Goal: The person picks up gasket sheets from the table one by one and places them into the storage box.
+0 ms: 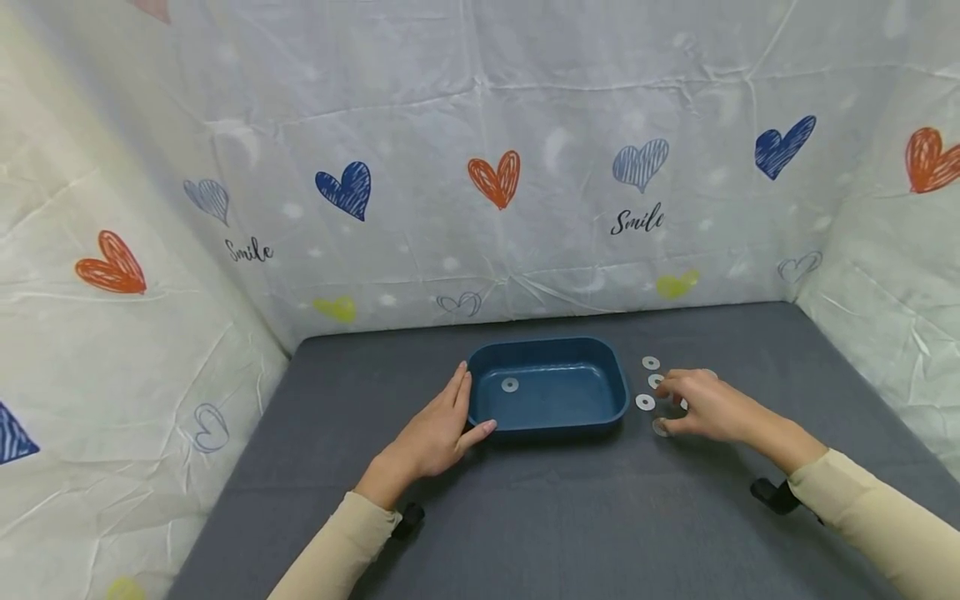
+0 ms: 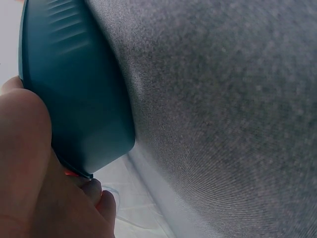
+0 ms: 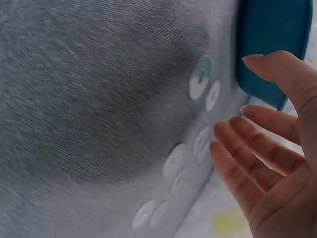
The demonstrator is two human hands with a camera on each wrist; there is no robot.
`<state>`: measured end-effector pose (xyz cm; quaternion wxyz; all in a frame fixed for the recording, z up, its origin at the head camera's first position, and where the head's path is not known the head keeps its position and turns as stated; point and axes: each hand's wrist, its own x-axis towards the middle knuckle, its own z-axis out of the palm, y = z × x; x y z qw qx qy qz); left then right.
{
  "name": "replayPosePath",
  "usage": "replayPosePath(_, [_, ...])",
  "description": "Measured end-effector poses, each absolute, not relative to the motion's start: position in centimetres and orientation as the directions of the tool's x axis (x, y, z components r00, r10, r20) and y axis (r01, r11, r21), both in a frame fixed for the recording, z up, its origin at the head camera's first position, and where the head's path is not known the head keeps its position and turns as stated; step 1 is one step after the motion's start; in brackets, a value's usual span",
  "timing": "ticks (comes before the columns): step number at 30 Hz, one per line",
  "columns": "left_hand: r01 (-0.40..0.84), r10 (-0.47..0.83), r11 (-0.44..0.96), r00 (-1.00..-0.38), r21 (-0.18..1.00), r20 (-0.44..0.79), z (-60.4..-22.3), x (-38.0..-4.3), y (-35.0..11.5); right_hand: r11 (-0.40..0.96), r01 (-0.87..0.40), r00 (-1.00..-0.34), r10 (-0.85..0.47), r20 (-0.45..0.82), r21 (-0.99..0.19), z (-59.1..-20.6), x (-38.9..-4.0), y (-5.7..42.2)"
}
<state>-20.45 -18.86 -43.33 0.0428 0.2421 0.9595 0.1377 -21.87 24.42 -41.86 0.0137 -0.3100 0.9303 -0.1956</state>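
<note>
A blue rectangular tray [image 1: 551, 429] sits on the dark grey cloth, with one flat metal washer [image 1: 510, 385] lying inside toward its left. My left hand [image 1: 433, 437] rests against the tray's left front corner, fingers straight along the side and thumb at the front rim. In the left wrist view the thumb [image 2: 25, 124] touches the tray wall [image 2: 79, 99]. Right of the tray, my right hand [image 1: 708, 406] hovers over several loose washers [image 1: 645, 402], thumb and fingers apart. In the right wrist view nothing shows between its fingers [image 3: 255, 158]; washers [image 3: 174, 159] lie beyond them, some hidden by the hand in the head view.
Grey cloth [image 1: 562, 525] covers the table. A white curtain [image 1: 420, 108] printed with hearts and "Smile" stands along the back and both sides. Black straps [image 1: 776, 496] are on the wrists, below beige sleeves.
</note>
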Motion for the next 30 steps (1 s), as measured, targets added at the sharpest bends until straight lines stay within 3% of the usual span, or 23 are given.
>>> replayPosePath(17, [0.451, 0.474, 0.85, -0.88, 0.272, -0.02, -43.6, -20.6, -19.0, 0.712, -0.576, -0.812, -0.556, 0.179, -0.402, -44.1, -21.9, 23.8])
replayPosePath(30, [0.452, 0.474, 0.847, -0.88, 0.281, -0.011, -43.5, -20.6, -18.9, 0.756, -0.522, -0.838, -0.542, 0.071, -0.395, -43.5, -22.5, 23.1])
